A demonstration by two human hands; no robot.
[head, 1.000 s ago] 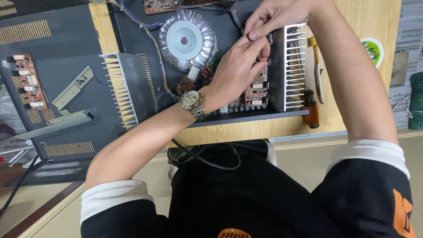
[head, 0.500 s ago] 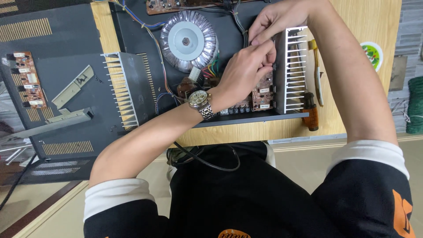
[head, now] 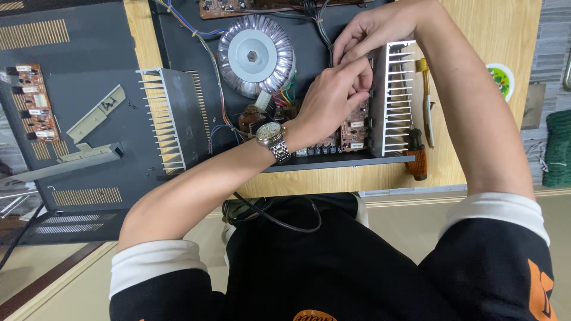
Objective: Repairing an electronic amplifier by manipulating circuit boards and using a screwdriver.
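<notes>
**Both hands at the heatsink inside an open amplifier**

I look down on my two bare arms reaching into an open amplifier chassis [head: 178, 53] on a wooden bench [head: 505, 35]. My left hand [head: 333, 98], with a wristwatch [head: 272, 138] on its wrist, has its fingers curled and pinched together at the inner edge of a finned metal heatsink [head: 392, 98] on the chassis's right side. What the fingertips pinch is too small to see. My right hand [head: 372, 30] comes in from above, fingers bent and nearly closed, tips touching the same top inner corner of the heatsink, just beside the left fingertips. I cannot tell whether it holds anything.

A brown circuit board [head: 355, 125] stands against the heatsink, partly under my left hand. A round silver transformer [head: 256, 56] sits to the left, with coloured wires near it. A second heatsink [head: 169, 119] stands further left. A screwdriver [head: 419, 137] lies on the bench just right of the chassis.
</notes>
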